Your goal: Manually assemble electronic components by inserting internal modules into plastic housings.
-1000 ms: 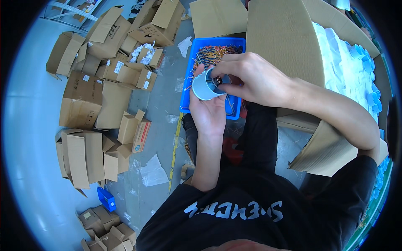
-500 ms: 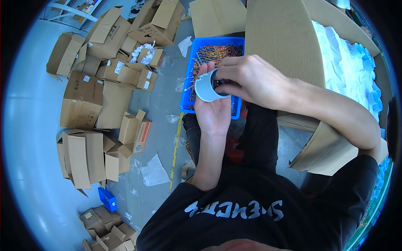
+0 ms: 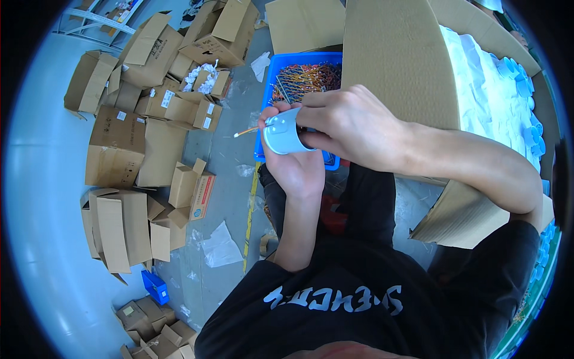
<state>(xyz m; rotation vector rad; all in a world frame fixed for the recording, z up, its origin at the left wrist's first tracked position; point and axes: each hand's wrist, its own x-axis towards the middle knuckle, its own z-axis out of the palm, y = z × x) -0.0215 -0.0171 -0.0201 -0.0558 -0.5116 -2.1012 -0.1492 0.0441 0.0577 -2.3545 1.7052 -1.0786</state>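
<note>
A pale blue plastic cup-shaped housing (image 3: 282,135) lies in the palm and curled fingers of my left hand (image 3: 294,170), its mouth turned to the right. Small raised bumps stand on its closed end. From the side of that end a thin orange wire (image 3: 247,131) with a white tip sticks out leftward. My right hand (image 3: 353,122) reaches into the mouth with thumb and fingers bent together. The housing's wall hides those fingertips and whatever they pinch. Just beyond both hands sits a blue bin (image 3: 267,90) with many orange, red and dark wires (image 3: 311,81).
An open cardboard box (image 3: 400,66) stands at the right, holding a white sheet (image 3: 478,90) and several pale blue cups (image 3: 532,137). Empty cartons (image 3: 116,143) are stacked along the left. A smaller blue bin (image 3: 155,286) and a plastic sheet (image 3: 221,244) lie on the floor.
The housing has turned so its bumpy end shows, and it has shifted slightly left and down. The orange wire now sticks out past that end. My right fingers are still inside the mouth.
</note>
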